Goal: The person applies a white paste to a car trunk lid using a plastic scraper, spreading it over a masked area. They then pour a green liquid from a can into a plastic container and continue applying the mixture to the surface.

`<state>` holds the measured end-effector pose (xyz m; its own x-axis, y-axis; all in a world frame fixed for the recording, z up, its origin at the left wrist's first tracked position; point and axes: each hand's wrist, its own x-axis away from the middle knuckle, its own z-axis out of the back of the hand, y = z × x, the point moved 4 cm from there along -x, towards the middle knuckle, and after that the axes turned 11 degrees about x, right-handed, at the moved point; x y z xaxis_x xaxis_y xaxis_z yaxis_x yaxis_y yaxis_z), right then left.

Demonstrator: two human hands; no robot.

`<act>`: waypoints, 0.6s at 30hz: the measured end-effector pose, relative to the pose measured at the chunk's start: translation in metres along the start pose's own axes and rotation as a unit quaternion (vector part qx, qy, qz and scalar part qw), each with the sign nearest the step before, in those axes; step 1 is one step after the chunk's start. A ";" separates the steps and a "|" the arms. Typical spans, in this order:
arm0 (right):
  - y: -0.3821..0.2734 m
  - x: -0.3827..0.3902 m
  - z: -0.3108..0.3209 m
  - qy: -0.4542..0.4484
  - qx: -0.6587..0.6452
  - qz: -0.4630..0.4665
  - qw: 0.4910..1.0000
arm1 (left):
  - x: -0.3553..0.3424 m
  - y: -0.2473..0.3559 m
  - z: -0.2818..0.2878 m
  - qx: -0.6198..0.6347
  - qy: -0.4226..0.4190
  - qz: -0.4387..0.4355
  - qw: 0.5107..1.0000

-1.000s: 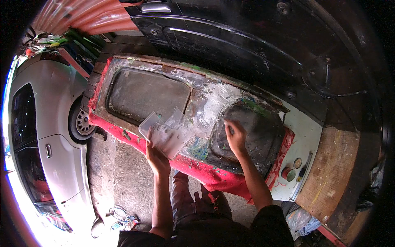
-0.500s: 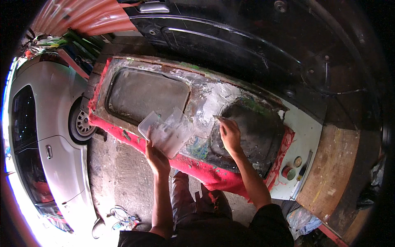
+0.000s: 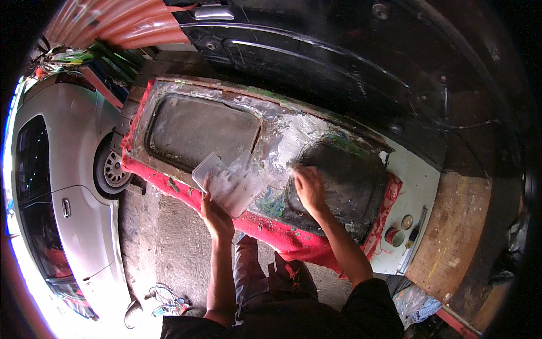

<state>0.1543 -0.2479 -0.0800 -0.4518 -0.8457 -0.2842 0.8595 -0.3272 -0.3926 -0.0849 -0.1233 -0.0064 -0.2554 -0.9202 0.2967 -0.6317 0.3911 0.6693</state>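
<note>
Fingers of our left hand [image 3: 215,218] clamped a clear rectangular plastic plate [image 3: 238,189]; our right hand's [image 3: 309,189], near white paste [image 3: 300,131], we could not judge.

Vehicle body workshop, by the look: silver car [image 3: 73,150] at left, black pressed-metal panel [image 3: 339,51] across upper right, paint-crusted panel [image 3: 197,127] mid-frame smeared with white paste [image 3: 302,130], red tin [image 3: 394,237] lower right.

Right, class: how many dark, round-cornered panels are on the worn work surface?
2: the left panel, its lower right corner partly behind the translucent plate, and the right panel, partly covered by the right hand. No third one shows.
</note>
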 end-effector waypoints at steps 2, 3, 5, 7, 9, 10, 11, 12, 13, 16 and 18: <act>-0.017 0.020 0.004 0.006 -0.003 0.053 0.999 | 0.000 -0.003 0.013 0.021 0.007 0.010 1.000; -0.024 0.028 0.004 0.010 -0.023 0.069 0.997 | 0.001 -0.002 0.012 0.019 0.008 0.004 1.000; -0.031 0.045 0.011 -0.016 -0.046 0.079 0.996 | 0.006 0.001 0.009 0.017 0.011 -0.007 1.000; -0.033 0.057 0.015 -0.046 -0.082 0.066 0.993 | 0.011 0.003 0.012 0.009 0.003 0.000 1.000; -0.034 0.065 0.023 -0.062 -0.115 0.036 0.991 | 0.015 0.005 0.010 0.025 -0.007 0.022 0.999; -0.034 0.071 0.028 -0.034 -0.136 -0.006 0.990 | 0.019 0.005 0.009 0.044 -0.012 0.043 0.998; -0.036 0.074 0.036 -0.002 -0.158 -0.046 0.986 | 0.022 0.008 0.006 0.062 -0.021 0.062 0.996; -0.038 0.077 0.043 0.031 -0.180 -0.086 0.979 | 0.026 0.011 0.003 0.063 -0.036 0.069 0.995; -0.038 0.081 0.052 0.045 -0.176 -0.128 0.975 | 0.030 0.013 -0.001 0.063 -0.051 0.077 0.994; -0.036 0.097 0.056 0.164 -0.332 -0.215 0.904 | 0.044 0.025 -0.015 0.051 -0.088 0.085 0.991; -0.049 0.111 0.078 0.168 -0.382 -0.274 0.867 | 0.060 0.035 -0.014 0.043 -0.097 0.089 0.990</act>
<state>0.0803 -0.3588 -0.0244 -0.8966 -0.4386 -0.0612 0.1439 -0.1579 -0.9769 -0.1121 -0.1643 0.0449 -0.4984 -0.8261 0.2632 -0.6225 0.5522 0.5545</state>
